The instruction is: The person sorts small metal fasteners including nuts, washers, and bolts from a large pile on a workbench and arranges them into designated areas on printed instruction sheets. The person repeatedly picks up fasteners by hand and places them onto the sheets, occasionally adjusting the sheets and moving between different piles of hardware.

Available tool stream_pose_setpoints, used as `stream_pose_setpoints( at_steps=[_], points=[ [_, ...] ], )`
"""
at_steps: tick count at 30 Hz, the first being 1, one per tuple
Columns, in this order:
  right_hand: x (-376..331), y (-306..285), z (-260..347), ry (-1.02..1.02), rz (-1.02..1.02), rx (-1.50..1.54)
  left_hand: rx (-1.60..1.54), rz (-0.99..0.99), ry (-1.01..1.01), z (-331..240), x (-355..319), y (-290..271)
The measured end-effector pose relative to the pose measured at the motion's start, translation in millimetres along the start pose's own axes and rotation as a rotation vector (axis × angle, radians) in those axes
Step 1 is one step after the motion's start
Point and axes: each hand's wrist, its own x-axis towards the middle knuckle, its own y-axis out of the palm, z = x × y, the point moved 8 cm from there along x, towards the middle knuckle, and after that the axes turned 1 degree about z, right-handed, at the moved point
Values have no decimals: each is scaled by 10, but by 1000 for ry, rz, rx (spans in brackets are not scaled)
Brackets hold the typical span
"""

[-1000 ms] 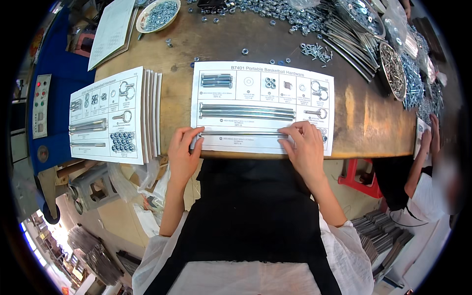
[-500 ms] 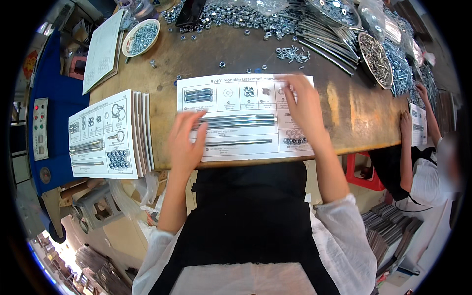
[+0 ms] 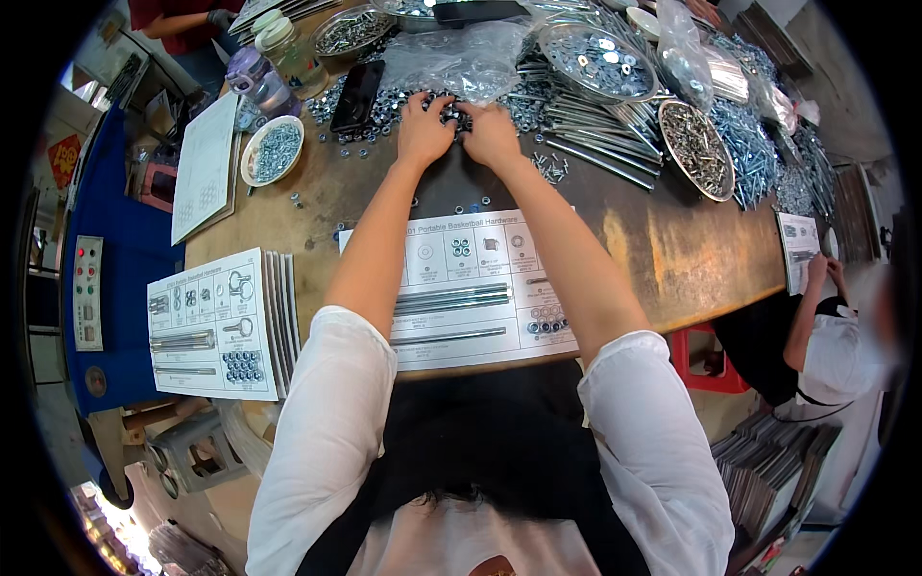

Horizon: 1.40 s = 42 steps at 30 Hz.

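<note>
My left hand [image 3: 425, 132] reaches to the far side of the table, fingers apart and bent over a heap of hex nuts [image 3: 384, 108]. Close beside it, my right hand [image 3: 491, 137] has its fingers bent down into the same heap; what they hold, if anything, is hidden. Under my forearms lies a white printed card [image 3: 432, 357] with boxed pictures. Long bolts [image 3: 451, 300], a thinner rod [image 3: 451, 336] and small nuts [image 3: 549, 326] show on it; I cannot tell whether these are real or printed. My left forearm covers the card's left part.
A stack of similar cards [image 3: 206, 322] stands at left. A bowl of screws [image 3: 277, 154], a phone [image 3: 357, 96], and a plastic bag [image 3: 461, 60] lie farther back. To the right are long bolts [image 3: 610, 130] and a dish of screws [image 3: 696, 149]. A co-worker [image 3: 831, 350] sits at far right.
Both my hands have moved from above the card to the nut heap at the far side. The view has shifted, showing more of the table's back. The co-worker's hands have moved to their card's near end.
</note>
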Motion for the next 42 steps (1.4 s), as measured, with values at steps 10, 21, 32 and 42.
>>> stream_pose_setpoints(
  at_steps=[10, 21, 32, 42],
  points=[
    [-662, 223, 213, -400, 139, 167, -324, 302, 197, 105, -845, -173],
    [-935, -403, -73, -87, 53, 505, -139, 85, -138, 347, -1330, -744],
    [-1024, -130, -74, -37, 153, 411, -202, 174, -60, -32, -1368, -489],
    [-1049, -138, -259, 83, 219, 552, -59, 8, 219, -247, -1239, -496]
  ],
)
